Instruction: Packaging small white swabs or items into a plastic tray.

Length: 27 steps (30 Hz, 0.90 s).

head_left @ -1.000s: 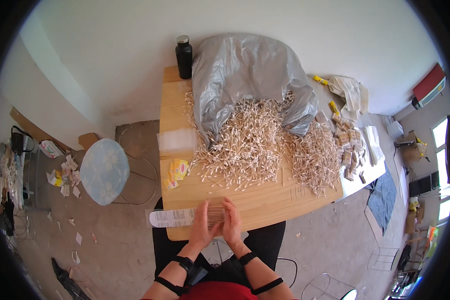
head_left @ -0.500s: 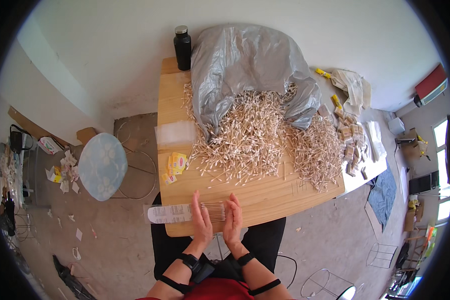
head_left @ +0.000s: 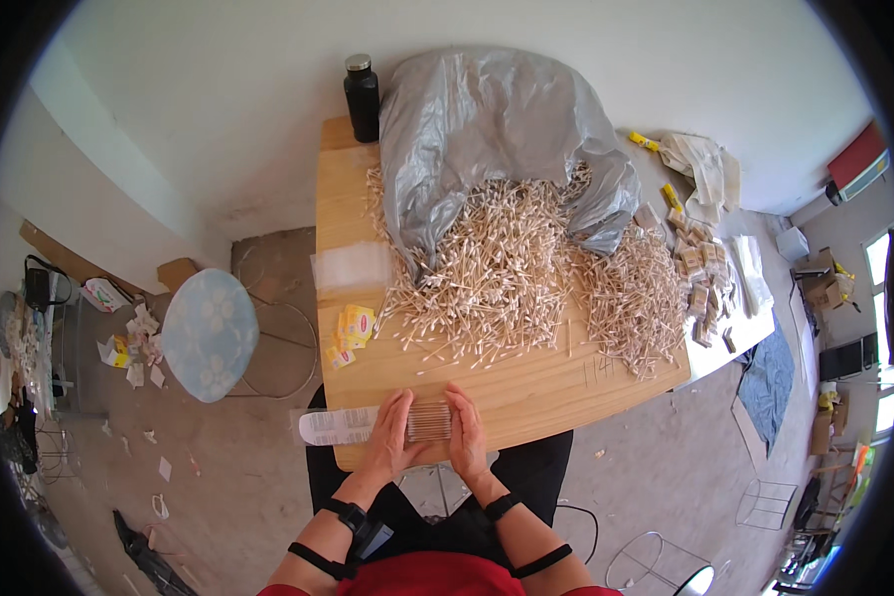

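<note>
"Where's the swab row [head_left: 429, 421]?"

"In front of the swab heap [head_left: 497, 278], between left hand [head_left: 391, 439] and right hand [head_left: 468, 439]; each one's fingers lie together, though I can't tell whether they clamp it."

"Any writing?"

"Fine print on the white card [head_left: 330, 427], front-left of the heap; a red label on yellow packets [head_left: 354, 324], left; handwritten marks [head_left: 598, 372], front-right."

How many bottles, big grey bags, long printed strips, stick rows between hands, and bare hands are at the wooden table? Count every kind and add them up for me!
Black bottle with silver cap: 1
Big shiny grey plastic bag: 1
Long white printed strip: 1
Row of thin brown sticks: 1
Bare hands, left hand and right hand: 2
Total: 6
</note>
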Motion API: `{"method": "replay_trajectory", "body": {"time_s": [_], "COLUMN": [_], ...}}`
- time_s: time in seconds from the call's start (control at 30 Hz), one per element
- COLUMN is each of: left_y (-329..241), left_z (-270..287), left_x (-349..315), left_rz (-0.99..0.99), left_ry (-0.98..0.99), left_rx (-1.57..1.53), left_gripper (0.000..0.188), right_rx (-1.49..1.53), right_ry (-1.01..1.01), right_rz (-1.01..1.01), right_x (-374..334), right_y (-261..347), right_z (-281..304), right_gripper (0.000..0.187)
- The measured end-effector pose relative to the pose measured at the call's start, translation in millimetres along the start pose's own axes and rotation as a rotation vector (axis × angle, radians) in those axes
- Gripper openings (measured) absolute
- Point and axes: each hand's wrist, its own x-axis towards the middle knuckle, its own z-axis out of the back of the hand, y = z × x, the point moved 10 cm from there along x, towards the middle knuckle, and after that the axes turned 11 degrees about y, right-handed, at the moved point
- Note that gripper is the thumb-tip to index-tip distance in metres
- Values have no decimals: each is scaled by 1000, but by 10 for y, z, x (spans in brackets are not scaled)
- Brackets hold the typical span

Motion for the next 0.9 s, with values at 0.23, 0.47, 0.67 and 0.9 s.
{"method": "replay_trajectory", "body": {"time_s": [0.23,0.47,0.67,0.9], "left_y": [-234,-99,-41,346], "left_z": [146,-50,81,338], "left_x": [96,207,90,-202], "left_rz": [10,169,184,244], "left_ry": [-87,-275,-353,-416], "left_rx": [-83,-199,-247,-208], "left_gripper": [79,51,51,47], "right_rx": [-10,-43,35,92], "right_ry": [-7,-154,-132,-53], "right_rz": [-20,-15,-55,-17], "right_x": [12,25,10,72], "right_y": [39,96,139,118], "right_z": [60,-148,-290,-851], "right_gripper": [30,31,30,32]}}
